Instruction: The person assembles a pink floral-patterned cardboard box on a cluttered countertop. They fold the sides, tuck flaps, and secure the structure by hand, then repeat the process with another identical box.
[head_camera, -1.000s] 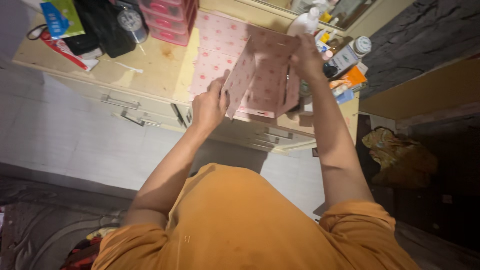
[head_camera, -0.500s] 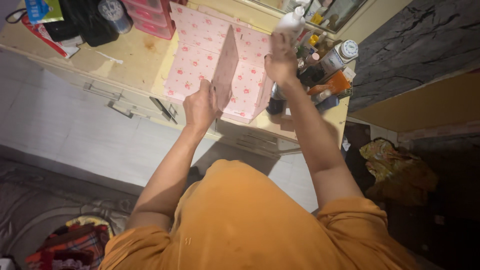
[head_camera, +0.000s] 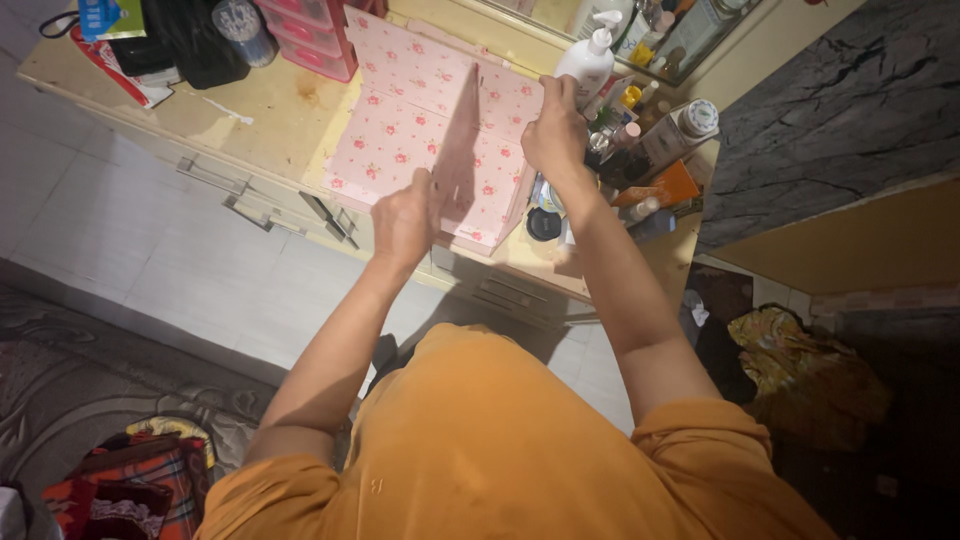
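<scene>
A pink folding board with small red flowers (head_camera: 400, 130) lies spread on a beige dresser top (head_camera: 270, 110). One panel of it stands upright on edge in the middle. My left hand (head_camera: 405, 215) grips the near end of that upright panel. My right hand (head_camera: 553, 130) holds the board's far right edge, close to a white pump bottle (head_camera: 588, 62). My orange shirt fills the bottom of the view.
Bottles, tubes and jars (head_camera: 650, 160) crowd the dresser's right end. Pink drawer boxes (head_camera: 320, 30), a black bag (head_camera: 195, 45) and a blue packet (head_camera: 110, 15) stand at the back left. Drawer handles (head_camera: 240, 205) face a tiled floor. Cloth bundles (head_camera: 130, 480) lie on the floor.
The board was held up and partly folded; now it lies spread flat on the dresser with one panel upright. My right hand moved to its right edge, and the view shifted.
</scene>
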